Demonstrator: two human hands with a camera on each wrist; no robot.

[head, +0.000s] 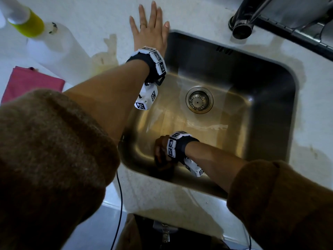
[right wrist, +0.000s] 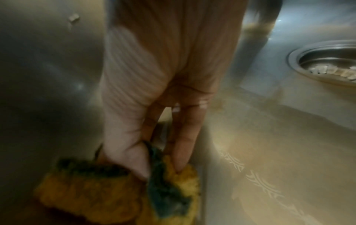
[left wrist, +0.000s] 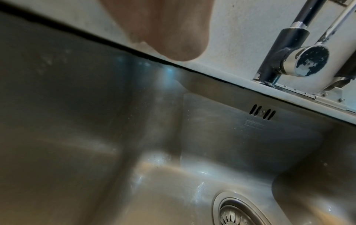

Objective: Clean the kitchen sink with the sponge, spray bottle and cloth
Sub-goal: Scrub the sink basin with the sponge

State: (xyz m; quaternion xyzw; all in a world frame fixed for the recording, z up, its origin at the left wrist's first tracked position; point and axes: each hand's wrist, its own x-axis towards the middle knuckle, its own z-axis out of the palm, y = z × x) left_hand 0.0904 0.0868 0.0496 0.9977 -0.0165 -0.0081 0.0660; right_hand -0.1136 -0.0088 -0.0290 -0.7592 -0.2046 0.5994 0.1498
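Note:
The steel sink [head: 266, 112] fills the middle of the head view, its floor wet around the drain [head: 199, 99]. My right hand [head: 161, 152] is down in the sink's near left corner and grips a yellow sponge [right wrist: 96, 196] with a green scouring side, folded between thumb and fingers against the sink wall. My left hand [head: 150, 28] lies flat with fingers spread on the white counter beside the sink's far left corner. A spray bottle [head: 28, 20] of yellow-green liquid stands at the far left. A pink cloth [head: 30, 83] lies folded on the counter at left.
A black tap [head: 242, 24] rises behind the sink, also in the left wrist view as the tap [left wrist: 285, 50]. A white plastic container [head: 54, 49] stands by the spray bottle. Overflow slots [left wrist: 262, 113] sit in the back wall. A cable [head: 119, 204] hangs at the counter's front edge.

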